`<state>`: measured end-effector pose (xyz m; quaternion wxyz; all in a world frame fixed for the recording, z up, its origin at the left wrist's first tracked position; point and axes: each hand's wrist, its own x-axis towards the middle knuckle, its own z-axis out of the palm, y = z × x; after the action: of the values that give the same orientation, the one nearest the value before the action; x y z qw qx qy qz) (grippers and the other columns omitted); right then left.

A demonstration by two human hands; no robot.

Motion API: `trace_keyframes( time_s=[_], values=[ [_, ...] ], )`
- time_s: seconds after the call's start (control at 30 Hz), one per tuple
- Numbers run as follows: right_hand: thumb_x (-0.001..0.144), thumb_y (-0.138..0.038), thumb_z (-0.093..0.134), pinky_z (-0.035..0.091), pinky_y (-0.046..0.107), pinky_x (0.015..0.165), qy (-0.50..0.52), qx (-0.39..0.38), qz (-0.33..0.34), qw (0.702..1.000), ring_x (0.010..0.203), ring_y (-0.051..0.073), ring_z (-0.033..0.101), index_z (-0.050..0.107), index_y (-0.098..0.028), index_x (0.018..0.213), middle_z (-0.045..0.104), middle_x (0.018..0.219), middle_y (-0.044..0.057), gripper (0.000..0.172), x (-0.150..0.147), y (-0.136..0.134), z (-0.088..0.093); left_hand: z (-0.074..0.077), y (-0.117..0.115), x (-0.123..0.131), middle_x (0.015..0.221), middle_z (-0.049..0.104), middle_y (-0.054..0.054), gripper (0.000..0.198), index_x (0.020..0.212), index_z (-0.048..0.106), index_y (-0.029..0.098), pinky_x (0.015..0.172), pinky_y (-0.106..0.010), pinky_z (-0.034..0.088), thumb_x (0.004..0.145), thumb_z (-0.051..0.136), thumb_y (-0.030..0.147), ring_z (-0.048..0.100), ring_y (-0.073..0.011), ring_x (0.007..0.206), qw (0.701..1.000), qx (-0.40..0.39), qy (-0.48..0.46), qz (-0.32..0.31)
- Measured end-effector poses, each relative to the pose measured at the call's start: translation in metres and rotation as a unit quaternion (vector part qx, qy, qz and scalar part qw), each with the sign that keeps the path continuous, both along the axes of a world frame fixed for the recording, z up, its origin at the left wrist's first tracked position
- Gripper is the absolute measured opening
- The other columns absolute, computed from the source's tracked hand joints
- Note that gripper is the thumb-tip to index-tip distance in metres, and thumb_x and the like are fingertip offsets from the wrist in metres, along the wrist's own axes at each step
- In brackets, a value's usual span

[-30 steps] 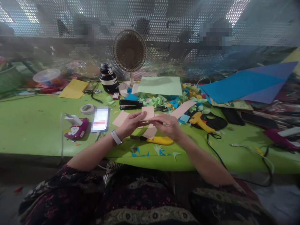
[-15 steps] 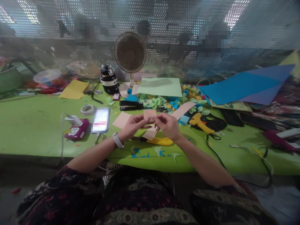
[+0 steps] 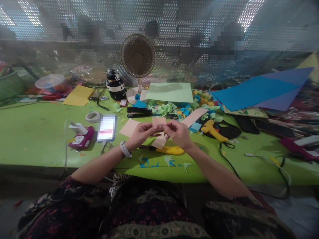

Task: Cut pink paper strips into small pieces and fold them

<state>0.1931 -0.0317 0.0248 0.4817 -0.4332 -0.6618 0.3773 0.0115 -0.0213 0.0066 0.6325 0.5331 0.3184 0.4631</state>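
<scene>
Both hands meet over the middle of the green table, pinching a small square of pink paper (image 3: 159, 121). My left hand (image 3: 143, 133) is closed on its left side, thumb on top. From the right, my right hand (image 3: 178, 132) grips the same square near its lower edge, fingertips close to the left thumb. Beneath them lie another pink paper piece (image 3: 159, 142) and a yellow-handled cutting tool (image 3: 171, 150), its dark end pointing left. A larger pink sheet (image 3: 129, 127) rests left of the hands, and a pink strip (image 3: 194, 117) lies to the right.
Behind the hands are a black stapler (image 3: 139, 112), green and blue paper scraps (image 3: 166, 109), a pale green sheet (image 3: 170, 92) and a fan (image 3: 138, 55). Leftward sit a lit phone (image 3: 106, 127) and purple power adapter (image 3: 81, 138). A yellow glue gun (image 3: 214, 130) with its cord lies right.
Almost nothing differs. Both hands keep their pinch on the small pink square, with only a very slight shift of the fingers.
</scene>
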Motion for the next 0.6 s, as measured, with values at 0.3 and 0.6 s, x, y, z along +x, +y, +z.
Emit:
trace_keyframes(
  time_s=[0.3, 0.6],
  values=[
    [0.081, -0.056, 0.069, 0.05, 0.026, 0.045, -0.002, 0.01, 0.002, 1.0, 0.045, 0.013, 0.058, 0.063, -0.019, 0.076, 0.063, 0.057, -0.001, 0.038, 0.0003, 0.0005, -0.0006, -0.0008, -0.0001, -0.001, 0.098, 0.079, -0.011, 0.04, 0.095, 0.078, 0.016, 0.086, -0.037, 0.059, 0.075, 0.079, 0.051, 0.075, -0.0247, 0.093, 1.0, 0.011, 0.005, -0.001],
    [0.082, -0.06, 0.067, 0.045, 0.025, 0.046, -0.033, 0.029, -0.014, 0.999, 0.046, 0.012, 0.055, 0.061, -0.02, 0.075, 0.06, 0.056, -0.002, 0.041, 0.0012, 0.0008, -0.002, 0.0009, -0.0004, 0.0015, 0.091, 0.079, -0.01, 0.044, 0.089, 0.076, 0.013, 0.088, -0.039, 0.06, 0.071, 0.082, 0.053, 0.076, -0.025, 0.09, 1.0, -0.006, -0.015, 0.004]
  ],
)
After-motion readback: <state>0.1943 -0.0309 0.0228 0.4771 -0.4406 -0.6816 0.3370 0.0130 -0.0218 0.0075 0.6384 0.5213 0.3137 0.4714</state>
